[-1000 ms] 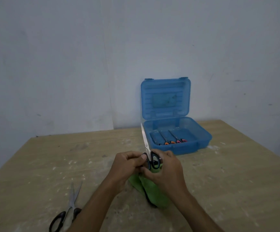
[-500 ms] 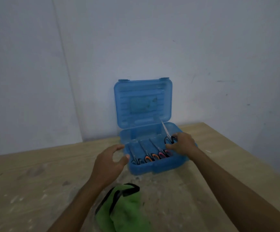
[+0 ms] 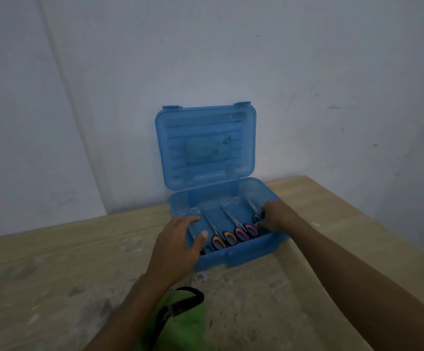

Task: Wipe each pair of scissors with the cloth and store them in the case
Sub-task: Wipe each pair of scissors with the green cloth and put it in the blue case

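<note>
your right hand (image 3: 277,216) pinches the dark handle of the black-handled steel scissors (image 3: 256,214) at the right end of the open translucent blue plastic case (image 3: 246,257). your left hand (image 3: 178,247) rests on the case's left front corner, fingers loosely spread. the green cloth with black trim (image 3: 180,323) lies on the pale wooden table (image 3: 53,262), just in front of the case.

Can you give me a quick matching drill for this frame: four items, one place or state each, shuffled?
Items:
1. translucent blue plastic case
2. green cloth with black trim
3. left hand
4. right hand

States:
A. on the dark-handled scissors at the case's right end
B. lid open, upright
C. on the table, near edge
D. resting on the case's front left corner

Pairs: 1-B, 2-C, 3-D, 4-A
</note>
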